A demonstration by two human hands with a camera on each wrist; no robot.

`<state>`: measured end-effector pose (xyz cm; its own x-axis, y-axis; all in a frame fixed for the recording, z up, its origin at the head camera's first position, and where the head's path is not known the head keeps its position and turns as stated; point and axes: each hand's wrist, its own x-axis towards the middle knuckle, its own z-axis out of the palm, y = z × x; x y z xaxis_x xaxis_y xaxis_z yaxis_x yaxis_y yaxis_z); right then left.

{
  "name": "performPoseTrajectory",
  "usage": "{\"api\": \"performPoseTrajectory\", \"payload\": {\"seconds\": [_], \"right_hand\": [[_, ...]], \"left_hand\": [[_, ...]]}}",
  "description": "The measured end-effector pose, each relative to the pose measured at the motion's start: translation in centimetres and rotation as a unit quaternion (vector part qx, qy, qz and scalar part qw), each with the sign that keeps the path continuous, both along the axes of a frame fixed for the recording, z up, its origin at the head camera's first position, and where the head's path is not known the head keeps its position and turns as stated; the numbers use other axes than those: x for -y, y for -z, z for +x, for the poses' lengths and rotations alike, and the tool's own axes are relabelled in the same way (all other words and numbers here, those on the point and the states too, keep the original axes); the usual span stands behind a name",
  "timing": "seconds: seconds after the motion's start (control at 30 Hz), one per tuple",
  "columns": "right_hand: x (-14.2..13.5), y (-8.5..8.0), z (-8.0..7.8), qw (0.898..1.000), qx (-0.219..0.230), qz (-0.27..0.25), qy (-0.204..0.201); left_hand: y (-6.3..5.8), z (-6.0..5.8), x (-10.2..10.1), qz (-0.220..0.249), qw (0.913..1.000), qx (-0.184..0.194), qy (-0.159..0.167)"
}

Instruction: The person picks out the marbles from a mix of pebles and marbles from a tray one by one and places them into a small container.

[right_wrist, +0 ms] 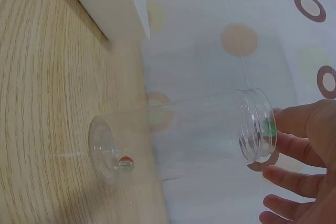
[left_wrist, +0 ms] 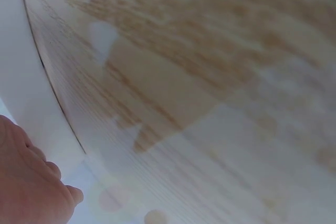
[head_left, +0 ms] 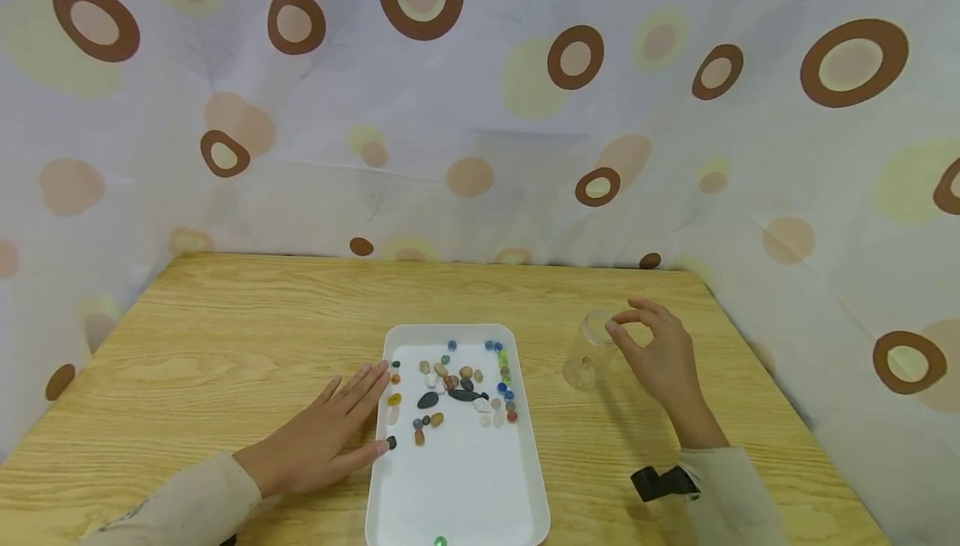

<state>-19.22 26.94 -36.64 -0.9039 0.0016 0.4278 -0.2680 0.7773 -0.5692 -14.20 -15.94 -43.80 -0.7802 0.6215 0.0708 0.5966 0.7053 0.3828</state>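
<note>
Right of the white tray (head_left: 461, 488), near its far half, a clear jar (head_left: 588, 356) stands with its base on the wooden table (head_left: 262, 321); the right hand (head_left: 663, 363) is at the jar's mouth, on the side away from the tray, thumb and forefinger pinching a green marble (right_wrist: 269, 128) at the rim, the other three fingers bent loosely and set apart from one another; at the bottom of the jar lies a red-and-green marble (right_wrist: 126, 163).

Across the tray's left rim lie the fingertips of the left hand (head_left: 322, 443), its fingers straight and close together, the thumb held apart from them; the thumb tip is at a small black stone (head_left: 392, 443) just inside that rim.

Inside the tray, toward its far end, pebbles are scattered, among them a dark oval stone (head_left: 427, 400) and a long dark stone (head_left: 462, 394); along the tray's right wall runs a line of marbles, blue marbles (head_left: 502, 388) among them; near its left wall sits a yellow stone (head_left: 394, 399); at the tray's near end is another green marble (head_left: 440, 541).

Beyond the tray and the table hangs a cloth (head_left: 525, 154) printed with brown rings; nearer than the jar, a black strap (head_left: 662, 483) circles the right wrist at the sleeve (head_left: 727, 488).
</note>
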Motion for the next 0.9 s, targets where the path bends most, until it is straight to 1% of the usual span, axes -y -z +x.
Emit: {"api": "performPoseTrajectory", "payload": {"seconds": [0.1, 0.33, 0.6, 0.77, 0.9], "right_hand": [[-0.18, 0.10, -0.13, 1.000, 0.014, 0.001, -0.003], [-0.39, 0.19, -0.32, 0.999, 0.035, 0.006, 0.002], [-0.24, -0.27, -0.34, 0.998, 0.056, 0.002, 0.002], [-0.18, -0.41, -0.28, 0.998, 0.060, 0.003, 0.002], [-0.24, -0.17, -0.31, 0.998, 0.055, 0.005, -0.001]], "left_hand": [[0.00, 0.04, -0.04, -0.001, 1.0000, -0.001, 0.002], [-0.06, -0.06, -0.12, -0.007, 0.9998, -0.015, 0.007], [-0.18, -0.09, -0.06, -0.004, 0.9999, -0.012, 0.005], [-0.29, -0.10, -0.05, -0.006, 0.9999, -0.013, 0.007], [-0.37, -0.04, -0.01, -0.007, 0.9998, -0.014, 0.010]]}}
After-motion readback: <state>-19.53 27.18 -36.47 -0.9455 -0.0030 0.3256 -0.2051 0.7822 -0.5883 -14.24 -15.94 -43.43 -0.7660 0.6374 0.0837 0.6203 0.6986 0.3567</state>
